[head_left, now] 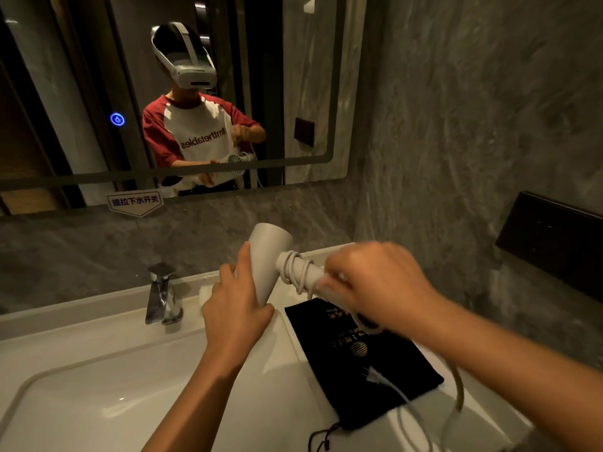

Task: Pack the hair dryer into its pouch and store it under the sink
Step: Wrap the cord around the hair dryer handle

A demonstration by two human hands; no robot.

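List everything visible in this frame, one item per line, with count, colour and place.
hair dryer: one, white, held above the counter
cord: one, white, partly wound on the dryer handle, rest trailing over the pouch
plug: one, white, on the pouch
pouch: one, black with gold print, flat on the counter right of the basin
basin: one, white, lower left
faucet: one, chrome, behind the basin
mirror: one, on the wall above
wall panel: one, black, right wall
left hand: gripping the dryer barrel
right hand: on the handle, winding cord
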